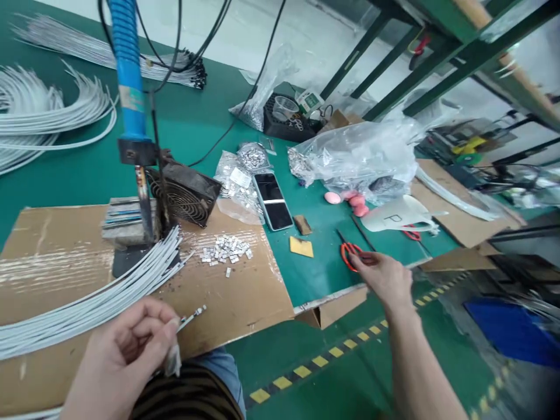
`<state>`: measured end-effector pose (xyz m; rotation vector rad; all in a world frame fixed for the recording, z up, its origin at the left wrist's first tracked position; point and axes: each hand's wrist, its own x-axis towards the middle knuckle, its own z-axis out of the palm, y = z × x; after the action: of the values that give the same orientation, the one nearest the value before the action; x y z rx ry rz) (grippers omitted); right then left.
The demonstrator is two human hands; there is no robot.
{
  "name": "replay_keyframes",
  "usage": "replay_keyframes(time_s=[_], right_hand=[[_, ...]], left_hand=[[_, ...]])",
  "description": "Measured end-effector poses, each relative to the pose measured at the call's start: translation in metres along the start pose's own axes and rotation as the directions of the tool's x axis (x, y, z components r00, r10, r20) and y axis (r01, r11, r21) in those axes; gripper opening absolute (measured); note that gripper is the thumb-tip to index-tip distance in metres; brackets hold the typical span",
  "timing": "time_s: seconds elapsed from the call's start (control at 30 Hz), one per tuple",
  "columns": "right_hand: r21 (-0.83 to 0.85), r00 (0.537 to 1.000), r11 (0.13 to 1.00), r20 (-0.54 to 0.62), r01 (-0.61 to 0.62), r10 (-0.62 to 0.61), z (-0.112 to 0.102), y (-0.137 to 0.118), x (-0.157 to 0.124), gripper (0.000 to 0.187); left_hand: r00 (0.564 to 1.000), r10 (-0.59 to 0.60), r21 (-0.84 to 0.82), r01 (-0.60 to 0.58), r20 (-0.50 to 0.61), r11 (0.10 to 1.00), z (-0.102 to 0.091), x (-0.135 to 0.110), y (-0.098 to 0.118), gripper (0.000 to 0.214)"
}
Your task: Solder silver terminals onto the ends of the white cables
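Observation:
My left hand is closed in a pinch around the end of a thin white cable, whose stripped tip with small pale pieces sticks out to the right. Some whitish material hangs under its fingertips. Over at the table's right edge, my right hand grips the orange handle of a pair of scissors, with the blades pointing away from me. A bundle of white cables lies beyond my left hand, its ends gathered near the soldering stand. Small white connectors are heaped on the cardboard.
A blue-sleeved tube rises above the stand, beside a black fan. A phone, yellow sponge, white pitcher and plastic bags lie across the green table. More cables lie back left.

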<state>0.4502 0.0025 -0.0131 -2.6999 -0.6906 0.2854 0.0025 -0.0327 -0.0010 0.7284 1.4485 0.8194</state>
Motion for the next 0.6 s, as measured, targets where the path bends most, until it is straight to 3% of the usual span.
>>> replay_keyframes(time_s=[0.1,0.17,0.23,0.3,0.37,0.4,0.43,0.47,0.5,0.53,0.6], right_hand=[[-0.036,0.994,0.998,0.102,-0.045,0.049,-0.007,-0.010,0.004,0.026],[0.030,0.988,0.999,0.152,-0.019,0.015,-0.004,-0.016,-0.011,0.023],[0.169,0.974,0.984,0.206,0.056,-0.090,0.005,-0.018,-0.042,0.023],[0.332,0.927,0.929,0.270,0.165,-0.261,0.018,-0.021,-0.085,0.022],[0.439,0.835,0.865,0.360,0.242,-0.416,0.031,-0.028,-0.136,0.037],[0.497,0.761,0.823,0.411,0.275,-0.502,0.037,-0.034,-0.162,0.044],[0.588,0.590,0.739,0.484,0.328,-0.646,0.042,-0.041,-0.186,0.046],[0.637,0.469,0.685,0.512,0.355,-0.719,0.047,-0.049,-0.207,0.045],[0.651,0.389,0.653,0.527,0.387,-0.756,0.051,-0.057,-0.225,0.045],[0.659,0.336,0.625,0.528,0.418,-0.780,0.055,-0.064,-0.240,0.045],[0.664,0.277,0.583,0.516,0.469,-0.811,0.060,-0.074,-0.258,0.043]], left_hand=[[1.000,0.026,-0.018,-0.026,0.016,1.000,0.000,-0.005,0.005,0.041],[0.999,0.024,-0.029,-0.023,0.027,0.999,-0.001,-0.007,0.007,0.033],[0.999,0.014,-0.023,-0.013,0.040,1.000,-0.002,-0.009,0.009,0.029],[0.999,0.009,-0.008,-0.009,0.038,1.000,-0.002,-0.011,0.011,0.026],[0.999,0.024,0.003,-0.024,0.022,1.000,-0.001,-0.012,0.013,0.025],[0.999,0.033,0.008,-0.033,0.014,0.999,-0.001,-0.013,0.014,0.025],[0.999,0.042,0.011,-0.042,0.007,0.999,-0.001,-0.014,0.014,0.025],[0.999,0.048,0.012,-0.048,0.004,0.999,-0.001,-0.015,0.015,0.025],[0.999,0.052,0.011,-0.052,0.003,0.999,-0.001,-0.015,0.015,0.025],[0.998,0.056,0.008,-0.056,0.003,0.998,-0.001,-0.016,0.015,0.025],[0.998,0.065,-0.001,-0.065,0.000,0.998,-0.002,-0.017,0.015,0.025]])
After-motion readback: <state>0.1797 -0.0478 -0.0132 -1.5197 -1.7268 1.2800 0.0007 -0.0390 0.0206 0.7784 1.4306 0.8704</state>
